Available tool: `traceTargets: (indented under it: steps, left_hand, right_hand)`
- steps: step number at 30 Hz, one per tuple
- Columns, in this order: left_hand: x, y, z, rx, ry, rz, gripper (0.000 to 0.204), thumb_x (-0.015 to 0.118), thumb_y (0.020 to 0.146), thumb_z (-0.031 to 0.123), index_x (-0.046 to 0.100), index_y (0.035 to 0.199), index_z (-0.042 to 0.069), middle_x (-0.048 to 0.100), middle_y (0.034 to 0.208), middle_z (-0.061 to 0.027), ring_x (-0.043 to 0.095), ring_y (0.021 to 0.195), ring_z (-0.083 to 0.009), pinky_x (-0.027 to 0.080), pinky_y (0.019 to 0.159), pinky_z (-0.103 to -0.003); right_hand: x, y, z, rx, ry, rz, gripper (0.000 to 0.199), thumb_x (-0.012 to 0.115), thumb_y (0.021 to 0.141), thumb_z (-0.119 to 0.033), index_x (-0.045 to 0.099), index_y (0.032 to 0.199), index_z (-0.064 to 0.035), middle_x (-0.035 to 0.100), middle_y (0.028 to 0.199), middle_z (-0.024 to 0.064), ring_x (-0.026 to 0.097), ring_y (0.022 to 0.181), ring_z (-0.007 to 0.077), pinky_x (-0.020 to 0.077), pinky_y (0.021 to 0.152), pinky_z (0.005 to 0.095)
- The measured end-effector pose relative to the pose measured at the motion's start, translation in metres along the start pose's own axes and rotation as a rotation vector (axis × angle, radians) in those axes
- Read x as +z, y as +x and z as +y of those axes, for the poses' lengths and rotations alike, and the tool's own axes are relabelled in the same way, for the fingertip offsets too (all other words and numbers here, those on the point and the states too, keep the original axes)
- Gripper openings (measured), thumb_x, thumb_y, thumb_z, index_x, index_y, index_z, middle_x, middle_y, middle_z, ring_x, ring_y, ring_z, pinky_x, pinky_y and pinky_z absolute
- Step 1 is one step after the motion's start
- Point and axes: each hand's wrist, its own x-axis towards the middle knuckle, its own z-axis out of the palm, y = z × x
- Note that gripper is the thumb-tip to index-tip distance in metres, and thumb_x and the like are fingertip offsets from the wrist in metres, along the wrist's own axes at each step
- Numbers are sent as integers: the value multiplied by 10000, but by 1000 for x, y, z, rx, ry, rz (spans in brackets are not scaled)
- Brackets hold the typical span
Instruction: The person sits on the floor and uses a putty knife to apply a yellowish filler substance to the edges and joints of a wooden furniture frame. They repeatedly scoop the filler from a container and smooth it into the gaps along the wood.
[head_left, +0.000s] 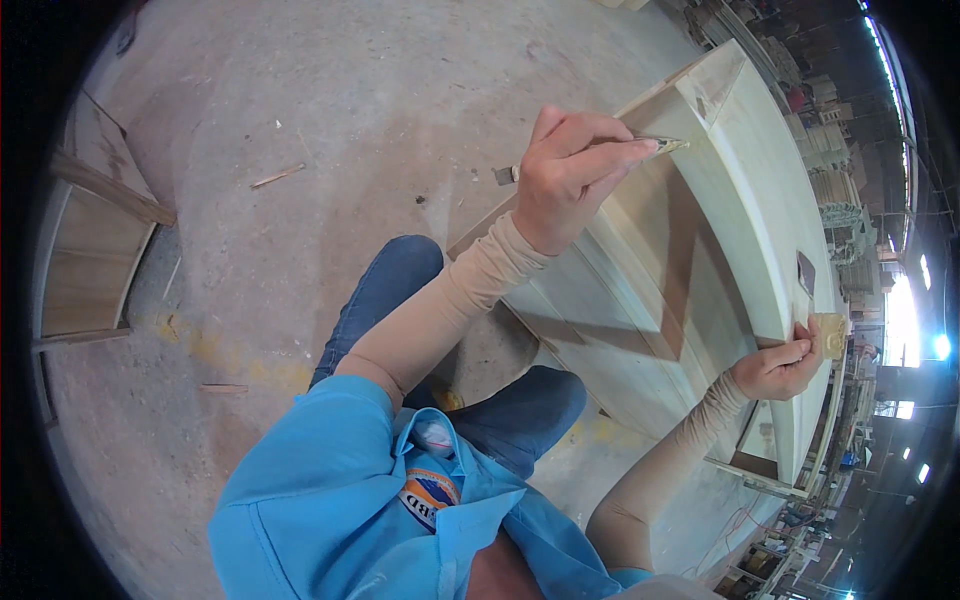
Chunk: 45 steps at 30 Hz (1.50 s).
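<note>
My left hand (575, 170) is closed in a pinch on a thin, narrow scraper blade (668, 146) with a yellowish smear at its tip. That tip is at the curved rim of a pale wooden furniture frame (745, 210), near its upper corner. My right hand (780, 368) is closed at the frame's lower right edge. A flat yellowish piece (831, 336) sticks out past its fingers; the grip on it is partly hidden. Just above that hand, a small dark rectangle (806, 273) shows on the frame; whether it is a loose plate or a cut-out, I cannot tell.
At the left stands another wooden frame (95, 260) with a curved side. Wood slivers (278, 176) lie on the concrete floor (360, 90). My bent knees (540, 400) are beside the frame. Stacked wooden parts (838, 200) line the far right, under bright lamps.
</note>
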Motion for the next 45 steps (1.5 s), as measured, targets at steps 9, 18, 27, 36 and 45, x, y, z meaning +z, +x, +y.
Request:
traceTargets:
  steps: [9,18,27,36,45]
  left_hand:
    - [-6,-2,7,11,53,-7,340,816,745,-10,809,1023,184,711,967,32,561,791,-136,434,716,-274]
    - [-8,-7,-1,18,-16,-102,324,801,770,-10,803,1039,170,709,974,26,553,801,-143,436,760,-275]
    - [-9,0,-5,9,-71,-134,318,776,782,-19,801,1038,166,711,966,22,586,817,-141,438,784,-274]
    - [-12,2,-9,11,-106,-142,312,772,760,-11,796,1011,173,677,924,26,575,810,-159,433,772,-297]
    - [-10,3,-2,0,-76,-28,353,815,750,-5,798,1060,162,706,965,38,547,788,-138,418,749,-269]
  right_hand:
    - [-1,1,0,6,0,3,317,432,1009,-110,710,1073,27,699,921,151,659,822,273,527,752,391]
    - [-2,0,-3,0,-22,-2,306,441,1016,-113,711,1066,20,701,928,147,665,824,272,531,745,392]
    - [-2,1,-4,-5,-9,-4,306,440,1014,-114,712,1064,16,699,926,143,664,816,274,530,740,394]
    - [-1,1,-1,5,-15,-13,307,434,1010,-104,709,1066,22,701,920,155,671,824,285,534,750,396]
    - [-2,2,-1,0,-22,-23,308,429,1018,-99,706,1072,25,704,936,159,674,830,281,540,747,399]
